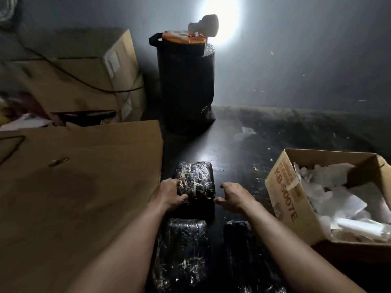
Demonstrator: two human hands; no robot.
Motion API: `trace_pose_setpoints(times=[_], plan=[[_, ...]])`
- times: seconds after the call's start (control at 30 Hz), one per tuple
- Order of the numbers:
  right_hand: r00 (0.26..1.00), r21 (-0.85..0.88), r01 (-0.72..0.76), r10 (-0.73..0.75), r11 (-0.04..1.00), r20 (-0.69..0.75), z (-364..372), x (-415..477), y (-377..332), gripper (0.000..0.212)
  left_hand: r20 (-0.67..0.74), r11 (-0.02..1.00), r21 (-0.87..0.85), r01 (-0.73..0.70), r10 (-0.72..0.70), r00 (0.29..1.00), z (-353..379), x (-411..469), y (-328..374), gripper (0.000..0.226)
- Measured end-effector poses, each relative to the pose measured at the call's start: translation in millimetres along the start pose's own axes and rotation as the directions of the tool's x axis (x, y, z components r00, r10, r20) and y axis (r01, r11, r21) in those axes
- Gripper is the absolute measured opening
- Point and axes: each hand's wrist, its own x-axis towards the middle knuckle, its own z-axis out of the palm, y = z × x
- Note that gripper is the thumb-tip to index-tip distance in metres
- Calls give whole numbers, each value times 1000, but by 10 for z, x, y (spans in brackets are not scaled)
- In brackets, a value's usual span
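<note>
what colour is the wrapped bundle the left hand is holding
The wrapped bundle is black under shiny clear film; head view.

The far bundle (195, 180) lies on the floor (243, 149) at the middle. The left hand (169, 192) is on its left edge and the right hand (234, 196) just beside its right edge. Nearer the person lie the near left bundle (182, 250) and, beside it, the near right bundle (243, 250). A cardboard sheet (84, 187) lies flat to the left of all three. To the right stands an open box (281, 193) with paper scraps (338, 208) in it. Behind, by the wall, a tall roll (186, 81) stands upright (a lamp (208, 26) sits on top), with stacked cartons (84, 70) to its left.
</note>
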Motion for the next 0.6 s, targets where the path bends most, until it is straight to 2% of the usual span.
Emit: trace_pose_setpoints(times=[0.17, 0.23, 0.37, 0.5, 0.6], plan=[[997, 74, 16, -21, 997, 73, 157, 337, -3, 51, 32, 995, -87, 43, -40, 999, 168, 188, -238, 71], [995, 114, 14, -25, 993, 98, 215, 489, 26, 58, 46, 993, -101, 58, -53, 998, 242, 287, -306, 76], [990, 217, 7, -38, 976, 139, 340, 750, 125, 102, 83, 977, -184, 104, -90, 993, 375, 472, -409, 101], [987, 336, 46, -95, 941, 133, 529, 928, 225, 153, 173, 946, -297, 133, -83, 981, 456, 558, -439, 138], [986, 413, 25, -90, 910, 140, 674, 1030, 258, 160, 214, 927, -346, 145, -73, 974, 538, 611, -449, 154]])
